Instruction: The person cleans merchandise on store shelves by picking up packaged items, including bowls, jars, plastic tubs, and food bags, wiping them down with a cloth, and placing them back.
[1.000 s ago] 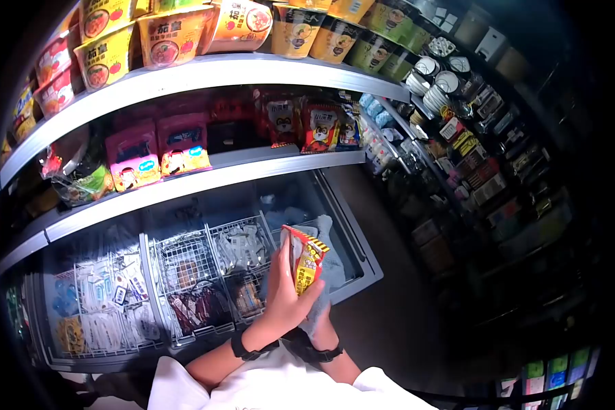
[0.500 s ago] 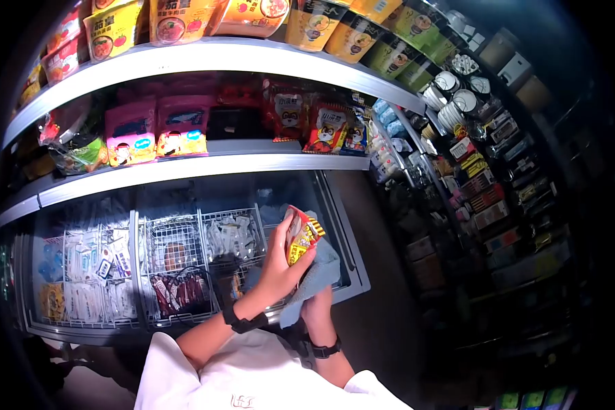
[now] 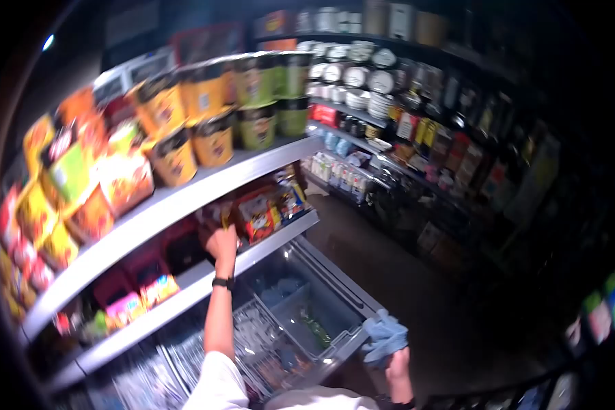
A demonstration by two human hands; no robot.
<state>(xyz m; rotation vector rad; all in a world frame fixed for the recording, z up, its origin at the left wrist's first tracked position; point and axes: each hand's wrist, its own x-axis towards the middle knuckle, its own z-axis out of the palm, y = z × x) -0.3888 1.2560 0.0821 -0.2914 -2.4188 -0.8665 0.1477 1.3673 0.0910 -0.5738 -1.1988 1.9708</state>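
Note:
My left hand (image 3: pixel 222 240) reaches into the lower shelf, its fingers around a snack packet that is mostly hidden and blurred. Just right of it on that shelf lie red and yellow snack bags (image 3: pixel 258 217). Low on the right, my right hand (image 3: pixel 398 372) grips a blue-grey cloth (image 3: pixel 384 336), beside the corner of the freezer (image 3: pixel 352 342). The cloth hangs bunched above the hand.
Instant noodle cups (image 3: pixel 212 140) stand stacked on the upper shelf (image 3: pixel 184 198). Pink packets (image 3: pixel 124 309) sit at the lower shelf's left. The freezer below holds wire baskets. Shelves of bowls (image 3: pixel 381 80) and boxed goods line the back right.
My left hand has moved up and left with the packet, from above the freezer into the lower shelf. My right hand has moved right and down with the cloth. The view has turned.

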